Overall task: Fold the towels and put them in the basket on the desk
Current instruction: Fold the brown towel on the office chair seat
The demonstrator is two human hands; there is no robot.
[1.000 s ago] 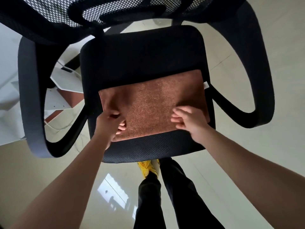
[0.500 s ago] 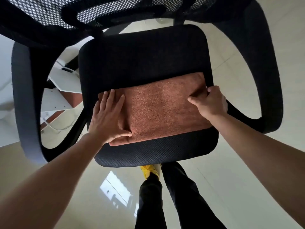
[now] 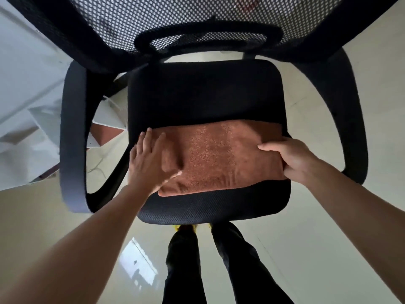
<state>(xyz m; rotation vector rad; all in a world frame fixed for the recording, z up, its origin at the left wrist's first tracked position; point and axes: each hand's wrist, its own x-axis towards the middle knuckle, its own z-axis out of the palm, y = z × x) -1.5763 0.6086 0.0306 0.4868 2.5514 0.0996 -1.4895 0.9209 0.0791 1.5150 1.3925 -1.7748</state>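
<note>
Moved apart now, our flat left hand [image 3: 149, 163] presses the towel [image 3: 219, 156]; our right hand [image 3: 291, 159] grips its edge, ready to fold.

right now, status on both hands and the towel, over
Left hand flat on left end of towel. Right hand grips its right edge. It lies folded on chair seat. Basket not in view.

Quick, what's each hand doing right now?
Left hand: open, pressing flat on the brown towel.
Right hand: gripping the towel's right edge.
</note>
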